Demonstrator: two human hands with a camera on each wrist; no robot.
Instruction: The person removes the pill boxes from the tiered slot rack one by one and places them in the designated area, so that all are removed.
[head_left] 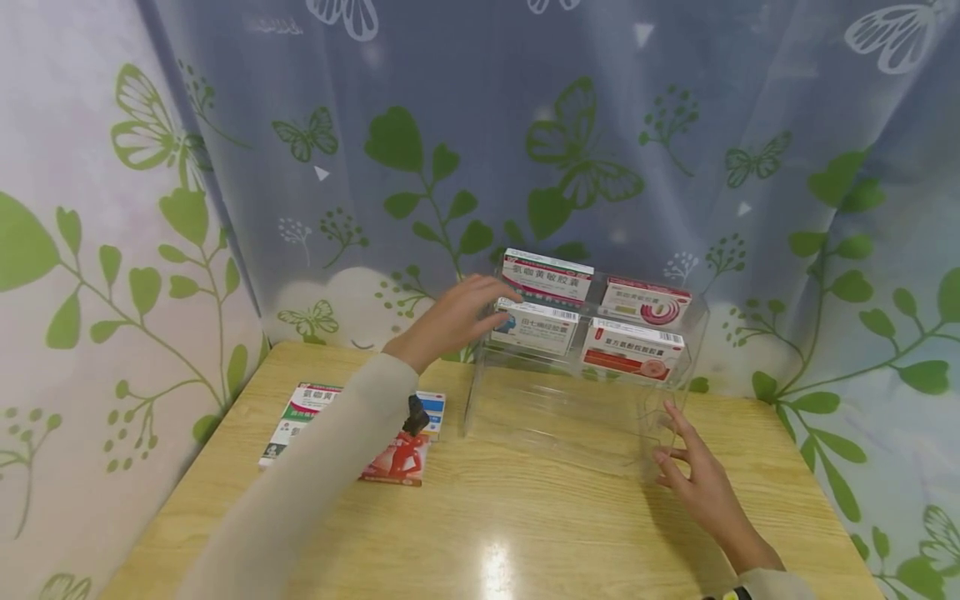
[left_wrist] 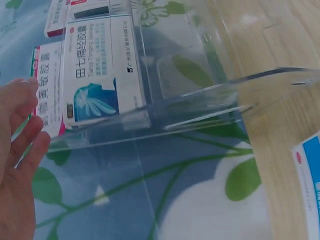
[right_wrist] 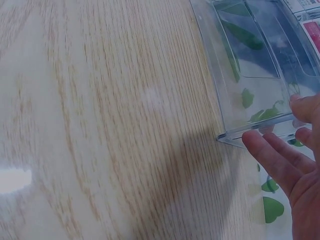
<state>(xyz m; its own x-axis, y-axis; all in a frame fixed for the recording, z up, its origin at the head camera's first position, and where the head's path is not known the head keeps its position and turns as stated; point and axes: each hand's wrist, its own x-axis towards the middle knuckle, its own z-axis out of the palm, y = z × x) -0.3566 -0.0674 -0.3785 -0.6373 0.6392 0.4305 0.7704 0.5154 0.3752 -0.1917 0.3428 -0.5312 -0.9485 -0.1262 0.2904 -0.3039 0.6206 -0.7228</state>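
A clear acrylic display rack (head_left: 555,425) stands on the table, tilted tiers facing me. Its back tier holds a white-and-red medicine box (head_left: 546,279) at left and a red-topped one (head_left: 645,302) at right. Below them sit a white box with a blue picture (head_left: 536,327) and a white-and-red capsule box (head_left: 633,348). My left hand (head_left: 465,312) hovers at the rack's upper left, fingers loosely bent beside the left boxes; in the left wrist view its fingertips (left_wrist: 31,87) overlap the back box's edge. My right hand (head_left: 701,475) touches the rack's right side with extended fingers (right_wrist: 272,160).
Left of the rack, medicine boxes lie flat on the wooden table (head_left: 465,517), partly under my left forearm: a white-and-green one (head_left: 288,425), a red one (head_left: 401,461) and a blue-and-white one (head_left: 433,408). A patterned curtain (head_left: 480,125) hangs close behind the rack.
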